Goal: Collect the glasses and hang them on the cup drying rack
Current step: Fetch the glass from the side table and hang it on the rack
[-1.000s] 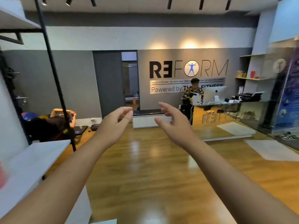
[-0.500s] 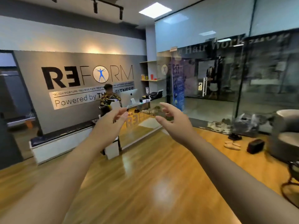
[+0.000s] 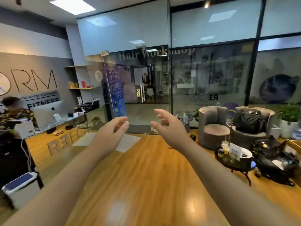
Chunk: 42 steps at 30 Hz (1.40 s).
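Note:
Both my arms reach forward over the wooden floor. My left hand (image 3: 112, 131) is open with curled fingers and holds nothing. My right hand (image 3: 169, 126) is open too, fingers spread, empty. A small round dark table (image 3: 234, 163) stands at the right, far from both hands. On it are a clear cup with a yellowish drink (image 3: 225, 146), a dark-lidded jar (image 3: 220, 152) and a small glass (image 3: 232, 159). No cup drying rack is in view.
Two grey round armchairs (image 3: 213, 126) stand at the right; a black bag (image 3: 249, 119) sits on the far one. A black backpack (image 3: 275, 162) lies by the table. Glass walls and a glass door (image 3: 143, 88) close the far side. A person sits at the reception desk (image 3: 48, 123) left.
The view has swung to the right, from the logo wall to the glass front and the seating corner. Both hands stay raised, open and empty.

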Each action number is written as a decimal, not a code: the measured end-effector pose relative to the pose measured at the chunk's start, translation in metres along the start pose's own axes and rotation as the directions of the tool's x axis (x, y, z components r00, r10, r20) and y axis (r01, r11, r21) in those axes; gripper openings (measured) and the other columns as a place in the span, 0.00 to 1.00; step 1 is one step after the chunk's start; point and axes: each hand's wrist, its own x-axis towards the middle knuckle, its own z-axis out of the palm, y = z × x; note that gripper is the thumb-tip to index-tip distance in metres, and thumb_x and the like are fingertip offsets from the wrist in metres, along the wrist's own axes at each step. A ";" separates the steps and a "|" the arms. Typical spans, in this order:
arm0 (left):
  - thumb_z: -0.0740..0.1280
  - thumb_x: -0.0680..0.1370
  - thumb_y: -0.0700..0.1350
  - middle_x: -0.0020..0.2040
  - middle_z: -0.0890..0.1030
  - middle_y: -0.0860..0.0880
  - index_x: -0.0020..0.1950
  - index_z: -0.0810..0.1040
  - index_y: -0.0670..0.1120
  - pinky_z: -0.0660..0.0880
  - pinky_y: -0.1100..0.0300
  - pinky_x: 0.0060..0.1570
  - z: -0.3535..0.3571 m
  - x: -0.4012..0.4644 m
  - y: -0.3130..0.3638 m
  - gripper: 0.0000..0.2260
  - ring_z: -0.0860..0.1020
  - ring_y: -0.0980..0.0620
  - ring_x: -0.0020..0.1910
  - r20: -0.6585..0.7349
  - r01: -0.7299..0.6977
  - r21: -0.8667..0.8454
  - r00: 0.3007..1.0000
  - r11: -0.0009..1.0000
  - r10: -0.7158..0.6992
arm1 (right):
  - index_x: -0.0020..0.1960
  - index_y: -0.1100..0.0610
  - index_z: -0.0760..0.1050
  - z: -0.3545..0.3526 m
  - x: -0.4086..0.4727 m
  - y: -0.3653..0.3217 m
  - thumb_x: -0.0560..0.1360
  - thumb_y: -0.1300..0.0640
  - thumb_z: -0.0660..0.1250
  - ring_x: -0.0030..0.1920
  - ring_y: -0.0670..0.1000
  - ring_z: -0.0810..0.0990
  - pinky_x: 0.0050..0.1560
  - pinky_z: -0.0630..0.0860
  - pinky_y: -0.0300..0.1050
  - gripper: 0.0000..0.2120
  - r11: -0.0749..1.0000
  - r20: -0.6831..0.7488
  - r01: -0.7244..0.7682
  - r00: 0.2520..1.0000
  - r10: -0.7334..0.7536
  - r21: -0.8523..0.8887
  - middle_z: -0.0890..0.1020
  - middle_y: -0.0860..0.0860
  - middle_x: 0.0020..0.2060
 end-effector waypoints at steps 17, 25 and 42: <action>0.60 0.84 0.58 0.62 0.78 0.57 0.73 0.73 0.56 0.71 0.66 0.49 0.285 0.341 -0.019 0.18 0.76 0.58 0.59 0.180 -0.167 -0.332 0.955 0.928 0.237 | 0.78 0.46 0.70 -0.100 0.213 0.240 0.81 0.44 0.69 0.65 0.46 0.75 0.59 0.76 0.42 0.27 0.959 -0.249 -0.175 0.961 0.118 -0.222 0.78 0.47 0.68; 0.60 0.84 0.57 0.64 0.78 0.56 0.73 0.74 0.54 0.72 0.59 0.58 0.408 0.499 -0.003 0.18 0.75 0.56 0.62 0.284 -0.252 -0.490 0.859 0.835 0.426 | 0.77 0.41 0.69 -0.158 0.309 0.332 0.79 0.39 0.67 0.63 0.44 0.74 0.51 0.70 0.34 0.27 0.897 -0.441 -0.333 0.878 0.183 -0.291 0.75 0.40 0.63; 0.60 0.85 0.56 0.64 0.78 0.55 0.74 0.73 0.52 0.69 0.67 0.55 0.712 0.619 0.096 0.19 0.75 0.57 0.61 0.437 -0.214 -0.575 0.735 0.789 0.518 | 0.78 0.44 0.68 -0.331 0.359 0.585 0.80 0.41 0.68 0.64 0.46 0.76 0.53 0.73 0.36 0.28 0.809 -0.543 -0.498 0.792 0.278 -0.313 0.78 0.47 0.70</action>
